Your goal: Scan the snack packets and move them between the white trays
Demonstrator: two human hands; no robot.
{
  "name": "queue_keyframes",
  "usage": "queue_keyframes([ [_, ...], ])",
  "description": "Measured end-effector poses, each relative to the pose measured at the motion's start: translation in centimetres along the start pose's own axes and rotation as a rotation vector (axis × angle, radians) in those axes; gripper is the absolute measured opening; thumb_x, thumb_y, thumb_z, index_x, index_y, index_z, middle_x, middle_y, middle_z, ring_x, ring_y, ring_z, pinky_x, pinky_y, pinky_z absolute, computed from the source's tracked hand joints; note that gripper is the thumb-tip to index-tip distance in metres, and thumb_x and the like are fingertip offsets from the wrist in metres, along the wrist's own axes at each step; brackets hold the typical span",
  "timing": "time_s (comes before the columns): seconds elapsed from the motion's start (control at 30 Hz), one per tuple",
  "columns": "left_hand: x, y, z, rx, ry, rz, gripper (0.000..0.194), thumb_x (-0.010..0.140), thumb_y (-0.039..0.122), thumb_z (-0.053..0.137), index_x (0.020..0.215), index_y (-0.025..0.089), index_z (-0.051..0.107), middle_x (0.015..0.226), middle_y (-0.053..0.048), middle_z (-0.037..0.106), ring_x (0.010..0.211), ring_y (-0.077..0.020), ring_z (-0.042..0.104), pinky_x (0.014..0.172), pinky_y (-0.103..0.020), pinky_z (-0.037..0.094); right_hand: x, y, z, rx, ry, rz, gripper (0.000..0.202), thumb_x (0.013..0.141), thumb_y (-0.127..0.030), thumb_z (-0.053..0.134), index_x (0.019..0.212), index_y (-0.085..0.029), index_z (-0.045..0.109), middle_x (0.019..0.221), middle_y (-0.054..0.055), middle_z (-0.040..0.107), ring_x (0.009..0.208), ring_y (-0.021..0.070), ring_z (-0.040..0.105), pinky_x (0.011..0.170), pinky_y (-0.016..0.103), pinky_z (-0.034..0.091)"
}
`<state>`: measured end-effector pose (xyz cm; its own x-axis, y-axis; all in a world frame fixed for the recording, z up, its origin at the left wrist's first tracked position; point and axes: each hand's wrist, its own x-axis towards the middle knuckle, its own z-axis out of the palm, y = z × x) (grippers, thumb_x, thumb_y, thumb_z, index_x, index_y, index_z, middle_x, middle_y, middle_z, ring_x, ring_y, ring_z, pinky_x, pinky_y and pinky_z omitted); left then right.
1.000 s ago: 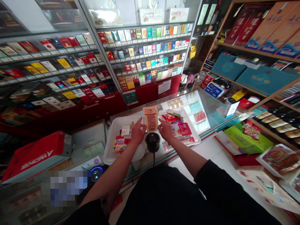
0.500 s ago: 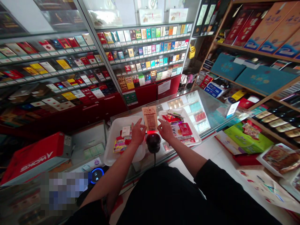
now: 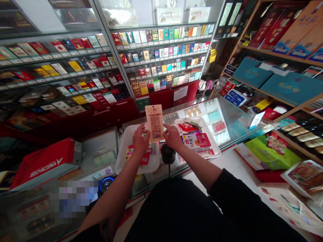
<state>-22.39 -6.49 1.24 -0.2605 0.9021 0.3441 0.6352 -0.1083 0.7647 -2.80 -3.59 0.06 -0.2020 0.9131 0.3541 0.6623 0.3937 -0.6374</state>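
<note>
A flat beige snack packet [image 3: 154,122] with red print and a hang hole stands upright between my two hands. My left hand [image 3: 141,139] pinches its lower left edge, and my right hand [image 3: 172,136] pinches its lower right edge. Just below and in front of it, a black barcode scanner [image 3: 168,155] sits on the glass counter. Under my left hand is a white plastic tray [image 3: 121,160] with red and yellow packets, partly hidden by my forearm. To the right, a second white tray [image 3: 216,152] holds several colourful snack packets.
The glass counter [image 3: 228,116] runs across in front. A red shoebox [image 3: 46,161] lies at its left end, and a green box [image 3: 271,153] lies on the right. Cigarette shelves [image 3: 161,40] line the back, with a small code stand [image 3: 256,120] at the counter's right.
Both hands have lifted the packet up and slightly left, away from the scanner. The red scanner glow on its lower edge is gone. My view has shifted a little left.
</note>
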Motion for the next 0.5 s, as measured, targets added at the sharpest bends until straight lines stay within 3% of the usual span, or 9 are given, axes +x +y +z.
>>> queue_keyframes([
  [0.27, -1.9, -2.2, -3.7, 0.043, 0.062, -0.107, 0.045, 0.091, 0.029, 0.058, 0.134, 0.018, 0.061, 0.111, -0.008, 0.076, 0.114, -0.0237, 0.068, 0.104, -0.038, 0.049, -0.3, -4.0, 2.7, -0.057, -0.187, -0.023, 0.049, 0.086, -0.011, 0.056, 0.135, -0.015, 0.063, 0.094, 0.007, 0.074, 0.106, 0.0258, 0.061, 0.102, 0.036, 0.041],
  [0.5, -4.2, -3.4, -6.6, 0.147, 0.030, -0.290, 0.048, 0.089, 0.032, 0.059, 0.135, 0.017, 0.061, 0.104, -0.007, 0.077, 0.098, -0.0235, 0.072, 0.094, -0.036, 0.053, -1.7, -6.6, 5.0, -0.136, -0.356, -0.057, 0.032, 0.087, -0.013, 0.053, 0.116, -0.017, 0.065, 0.100, 0.010, 0.073, 0.098, 0.0246, 0.063, 0.090, 0.034, 0.045],
])
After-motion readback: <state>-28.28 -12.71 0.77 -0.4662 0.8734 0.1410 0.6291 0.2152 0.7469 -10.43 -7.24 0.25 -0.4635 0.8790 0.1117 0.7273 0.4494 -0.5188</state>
